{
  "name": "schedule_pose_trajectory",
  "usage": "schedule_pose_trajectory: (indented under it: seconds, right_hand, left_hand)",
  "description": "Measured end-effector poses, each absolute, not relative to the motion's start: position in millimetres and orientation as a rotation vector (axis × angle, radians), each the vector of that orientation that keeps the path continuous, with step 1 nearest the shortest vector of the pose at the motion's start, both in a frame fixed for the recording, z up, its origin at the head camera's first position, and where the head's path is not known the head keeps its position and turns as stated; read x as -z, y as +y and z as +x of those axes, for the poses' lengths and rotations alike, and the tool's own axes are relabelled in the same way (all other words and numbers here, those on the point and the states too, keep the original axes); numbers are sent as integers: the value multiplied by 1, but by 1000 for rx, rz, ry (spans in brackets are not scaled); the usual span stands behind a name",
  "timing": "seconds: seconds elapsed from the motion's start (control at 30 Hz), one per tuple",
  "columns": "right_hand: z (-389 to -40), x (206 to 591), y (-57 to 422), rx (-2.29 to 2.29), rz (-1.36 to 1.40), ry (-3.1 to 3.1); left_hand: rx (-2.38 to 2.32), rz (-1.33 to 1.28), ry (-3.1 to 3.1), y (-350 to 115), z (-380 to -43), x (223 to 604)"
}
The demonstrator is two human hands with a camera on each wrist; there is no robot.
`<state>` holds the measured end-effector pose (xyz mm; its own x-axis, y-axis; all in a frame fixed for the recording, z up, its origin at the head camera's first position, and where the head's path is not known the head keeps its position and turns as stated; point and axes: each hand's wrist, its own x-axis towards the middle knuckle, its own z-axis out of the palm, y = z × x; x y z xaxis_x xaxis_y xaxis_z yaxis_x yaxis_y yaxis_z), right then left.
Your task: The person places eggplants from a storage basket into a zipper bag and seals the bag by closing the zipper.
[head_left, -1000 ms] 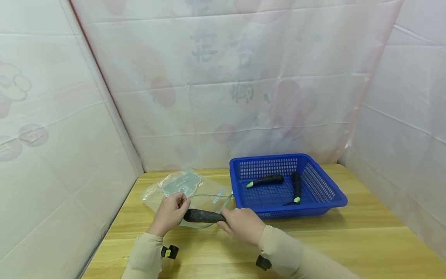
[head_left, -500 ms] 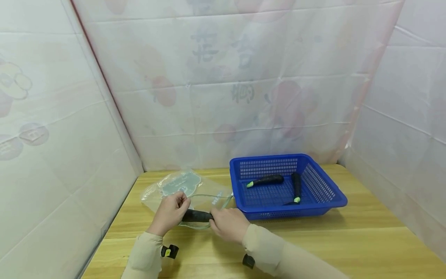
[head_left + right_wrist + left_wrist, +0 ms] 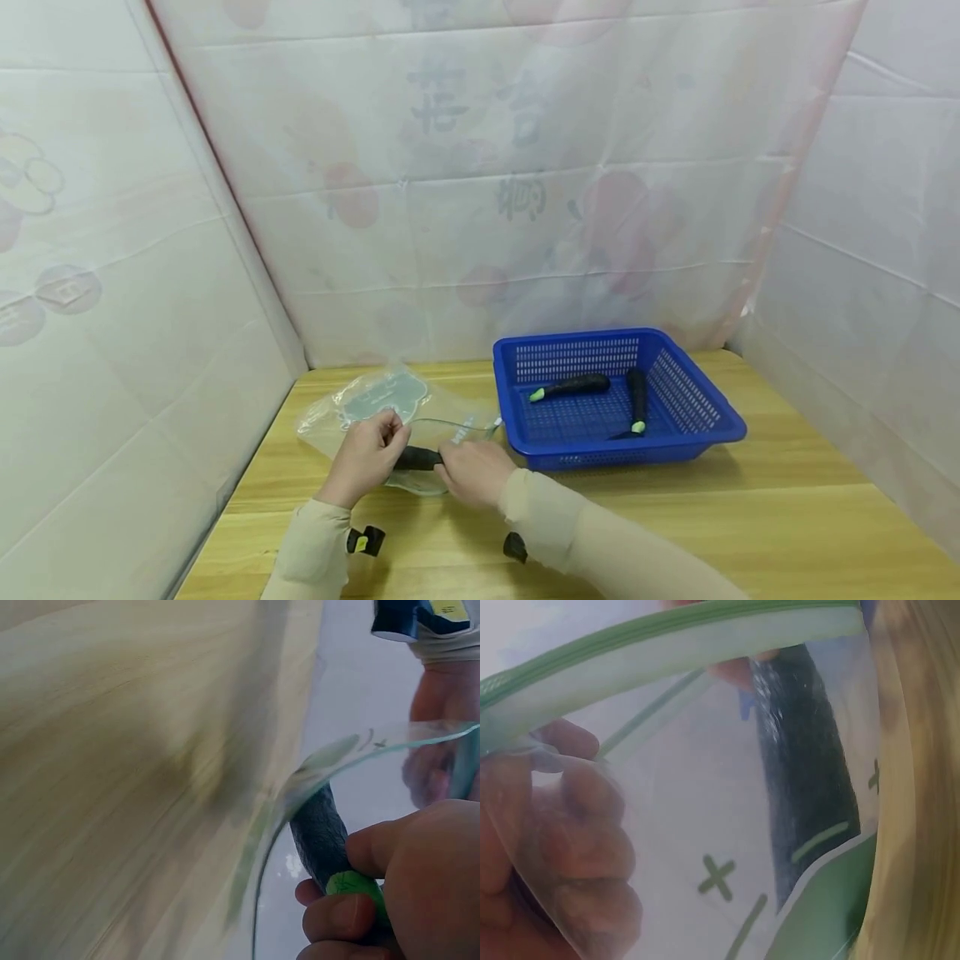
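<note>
My left hand [image 3: 363, 458] pinches the opening edge of a clear zip bag [image 3: 322, 423], which lies on the table with a pale green print. In the left wrist view, curled fingers [image 3: 596, 855] show through the film beside the bag's green zip strip [image 3: 667, 634]. With my right hand [image 3: 476, 472] I grip a dark eggplant [image 3: 417, 458] by its green stem end [image 3: 349, 883]. The eggplant's body points left, into the bag's mouth, and shows through the film in the left wrist view. My left hand hides its far end in the head view.
Right of the bag stands a blue perforated basket [image 3: 622, 454]. Inside are two dark eggplants, one lying crosswise [image 3: 577, 385] and one lengthwise [image 3: 637, 396]; a dark tip near the front rim is partly hidden. Printed white sheets [image 3: 480, 225] wall the wooden table [image 3: 675, 517].
My right hand has moved left, sliding the eggplant deeper into the bag, so less of it shows. My left hand has stayed at the bag's edge.
</note>
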<state>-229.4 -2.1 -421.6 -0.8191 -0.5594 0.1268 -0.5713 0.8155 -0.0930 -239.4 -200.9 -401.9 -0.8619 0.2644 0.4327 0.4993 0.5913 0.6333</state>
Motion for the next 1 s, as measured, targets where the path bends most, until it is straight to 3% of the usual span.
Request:
schedule_pose_trajectory:
  seconds: [1.0]
  right_hand:
    - [-259, 419, -56, 148, 849, -3225]
  left_hand:
    - [1112, -671, -2496, -201, -232, 399]
